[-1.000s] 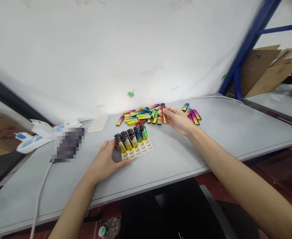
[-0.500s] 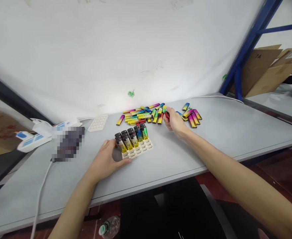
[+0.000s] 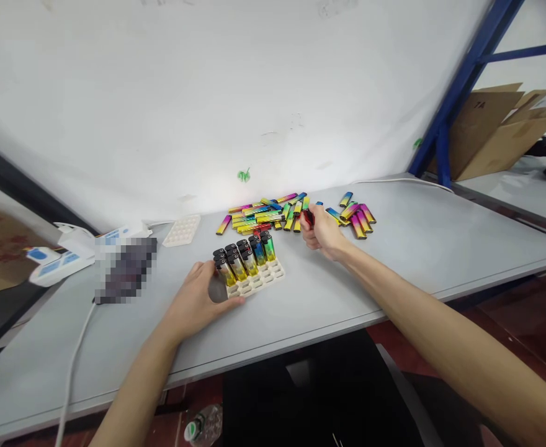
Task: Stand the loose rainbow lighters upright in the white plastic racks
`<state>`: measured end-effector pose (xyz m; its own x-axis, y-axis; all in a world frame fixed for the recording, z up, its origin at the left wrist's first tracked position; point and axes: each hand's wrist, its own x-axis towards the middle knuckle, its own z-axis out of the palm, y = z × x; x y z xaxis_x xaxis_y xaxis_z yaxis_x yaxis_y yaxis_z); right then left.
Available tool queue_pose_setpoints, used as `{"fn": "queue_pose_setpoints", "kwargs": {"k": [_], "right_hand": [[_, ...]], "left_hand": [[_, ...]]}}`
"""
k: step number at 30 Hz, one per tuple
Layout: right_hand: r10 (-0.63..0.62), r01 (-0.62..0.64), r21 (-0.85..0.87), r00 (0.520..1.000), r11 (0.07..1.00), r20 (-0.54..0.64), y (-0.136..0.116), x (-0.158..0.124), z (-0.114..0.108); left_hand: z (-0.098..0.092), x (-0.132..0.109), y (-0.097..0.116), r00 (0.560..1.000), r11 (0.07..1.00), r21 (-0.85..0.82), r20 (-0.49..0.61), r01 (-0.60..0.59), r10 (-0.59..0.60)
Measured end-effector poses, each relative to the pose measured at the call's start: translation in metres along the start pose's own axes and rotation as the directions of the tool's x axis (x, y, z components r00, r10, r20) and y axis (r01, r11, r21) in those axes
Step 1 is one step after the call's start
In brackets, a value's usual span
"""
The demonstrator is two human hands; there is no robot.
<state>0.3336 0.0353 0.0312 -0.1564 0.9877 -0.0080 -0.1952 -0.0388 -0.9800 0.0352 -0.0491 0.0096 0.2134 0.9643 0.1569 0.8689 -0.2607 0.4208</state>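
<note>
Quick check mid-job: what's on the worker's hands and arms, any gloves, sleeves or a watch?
Nothing is worn. The left hand and right hand are bare, with no gloves and no rings that show. The left forearm and right forearm are uncovered to the picture's edge, with no sleeves, watch, wristband or markings visible.

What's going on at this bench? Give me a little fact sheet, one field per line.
left hand: rests against the near left corner of the white tray
right hand: closed around a red lighter
tray contents: upright lighters, black caps up, in the far rows
pile: loose rainbow lighters lying flat near the wall
also there: second white tray, further left on the table
</note>
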Motion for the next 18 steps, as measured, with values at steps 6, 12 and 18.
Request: {"fn": "queue_pose_setpoints", "kwargs": {"k": [6, 12, 18], "right_hand": [[0.054, -0.057, 0.045, 0.997, 0.997, 0.057, -0.0023, -0.0032, 0.0021], [0.034, -0.038, 0.062, 0.997, 0.997, 0.072, -0.0034, -0.0053, 0.0044], [0.053, -0.056, 0.058, 0.998, 0.997, 0.043, -0.0014, -0.0046, 0.0047]], "left_hand": [[-0.0005, 0.0001, 0.0022, 1.000, 1.000, -0.001, 0.011, -0.001, 0.001], [-0.0010, -0.0001, 0.0017, 1.000, 1.000, 0.009, -0.001, -0.003, 0.003], [-0.0002, 0.0008, 0.0011, 1.000, 1.000, 0.008, 0.010, -0.007, 0.007]]}}
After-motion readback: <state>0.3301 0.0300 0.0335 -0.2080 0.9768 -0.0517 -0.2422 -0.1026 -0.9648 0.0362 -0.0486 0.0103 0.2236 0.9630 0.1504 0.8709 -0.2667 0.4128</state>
